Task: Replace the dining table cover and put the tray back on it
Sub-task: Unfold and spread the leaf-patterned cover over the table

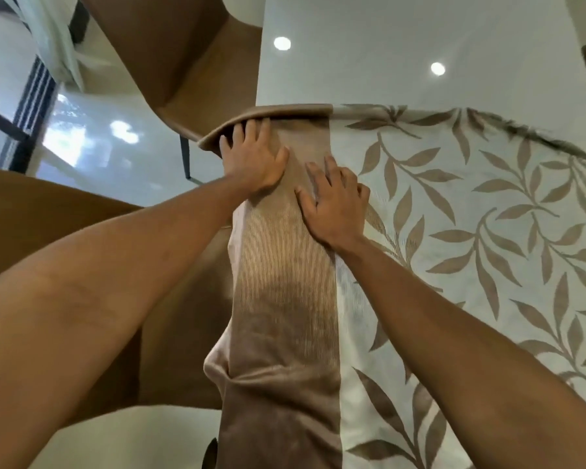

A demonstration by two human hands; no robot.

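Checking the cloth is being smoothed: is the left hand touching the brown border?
Touching: the head view shows the left hand pressed flat on the leaf-patterned table cover's ribbed brown border.

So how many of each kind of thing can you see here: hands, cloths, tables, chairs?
Hands: 2, the left hand and the right hand, both flat on the cloth.
Table covers: 1, the leaf-patterned cover with a brown border.
Tables: 1, the white table, partly bare.
Chairs: 2 brown ones, a far chair and a near chair.
Total: 6.
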